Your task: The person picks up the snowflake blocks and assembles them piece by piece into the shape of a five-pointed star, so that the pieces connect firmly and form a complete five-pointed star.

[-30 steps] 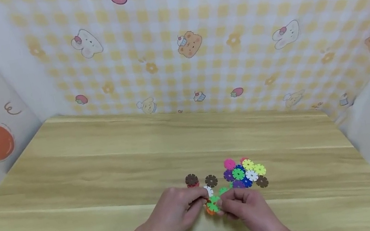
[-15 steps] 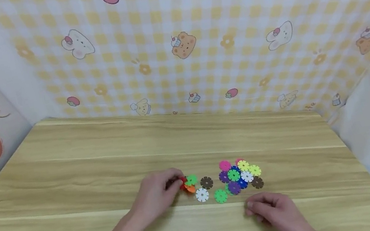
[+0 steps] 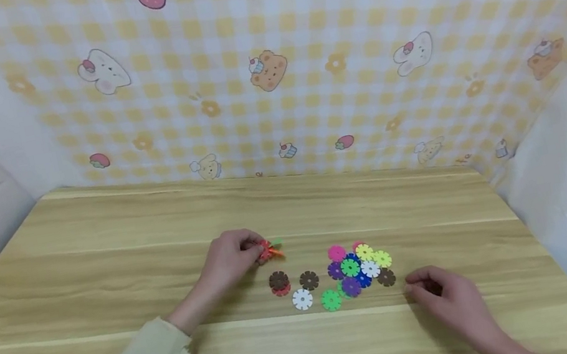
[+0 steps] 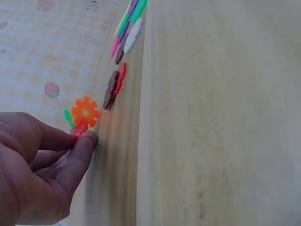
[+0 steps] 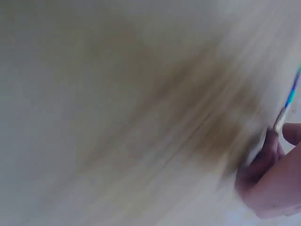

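Note:
Between thumb and fingertips my left hand [image 3: 231, 252] pinches a small joined cluster of notched interlocking discs, left of the loose ones. In the left wrist view the red disc [image 4: 80, 128] sits at the fingertips, with an orange disc [image 4: 85, 112] and a green disc [image 4: 69, 117] slotted onto it. My right hand [image 3: 449, 296] rests low at the right with loosely bent fingers and nothing visible in them. Nearest to it is a brown disc [image 3: 386, 277] at the edge of the loose pile. The right wrist view catches that hand [image 5: 270, 174] partly, blurred.
A loose pile of overlapping discs, among them a yellow disc [image 3: 382, 259], a pink disc [image 3: 337, 253] and a purple disc [image 3: 351, 286], lies mid-table. To its left are a white disc [image 3: 302, 299] and brown discs, one over a red disc. A checked cloth [image 3: 221, 80] backs the wooden table [image 3: 120, 250].
Both hands were together over the joined discs. My left hand has carried the cluster left and farther back; my right hand has let go and moved away to the right.

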A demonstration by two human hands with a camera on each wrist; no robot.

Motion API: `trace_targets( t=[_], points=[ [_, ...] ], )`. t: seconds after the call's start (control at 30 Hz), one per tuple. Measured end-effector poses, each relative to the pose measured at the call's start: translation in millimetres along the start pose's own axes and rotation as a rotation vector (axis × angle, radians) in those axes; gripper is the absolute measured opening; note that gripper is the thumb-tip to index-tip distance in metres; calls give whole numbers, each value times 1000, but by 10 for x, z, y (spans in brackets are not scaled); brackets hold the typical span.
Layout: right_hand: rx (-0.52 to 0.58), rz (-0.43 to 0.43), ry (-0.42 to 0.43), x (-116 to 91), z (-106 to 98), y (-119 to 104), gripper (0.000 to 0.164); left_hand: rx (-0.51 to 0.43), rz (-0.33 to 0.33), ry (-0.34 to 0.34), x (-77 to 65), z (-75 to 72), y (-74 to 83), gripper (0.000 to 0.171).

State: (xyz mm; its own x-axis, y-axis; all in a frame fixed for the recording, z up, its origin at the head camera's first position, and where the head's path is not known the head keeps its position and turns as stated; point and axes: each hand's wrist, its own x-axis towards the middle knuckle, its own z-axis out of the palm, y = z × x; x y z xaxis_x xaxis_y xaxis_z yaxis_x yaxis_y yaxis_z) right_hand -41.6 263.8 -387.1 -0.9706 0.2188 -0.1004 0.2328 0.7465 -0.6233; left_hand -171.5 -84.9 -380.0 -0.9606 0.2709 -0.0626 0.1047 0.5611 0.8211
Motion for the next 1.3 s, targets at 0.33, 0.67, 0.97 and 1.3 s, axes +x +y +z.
trace_targets(
  t=[0.33, 0.67, 0.97, 1.3],
  points=[
    [-76, -135, 74, 84, 234, -123, 40, -70, -60, 2, 145, 29, -34, 33],
    [-37, -37, 25, 74, 257, -173, 35, -109, -82, 2, 57, 1, -41, 45],
    [-17, -86, 22, 114, 247, -206, 31, -160, -51, 3, -118, -73, -134, 45],
    [-66, -146, 74, 121, 247, -194, 25, 126, 155, -111, -311, 22, -128, 32]
  ],
)
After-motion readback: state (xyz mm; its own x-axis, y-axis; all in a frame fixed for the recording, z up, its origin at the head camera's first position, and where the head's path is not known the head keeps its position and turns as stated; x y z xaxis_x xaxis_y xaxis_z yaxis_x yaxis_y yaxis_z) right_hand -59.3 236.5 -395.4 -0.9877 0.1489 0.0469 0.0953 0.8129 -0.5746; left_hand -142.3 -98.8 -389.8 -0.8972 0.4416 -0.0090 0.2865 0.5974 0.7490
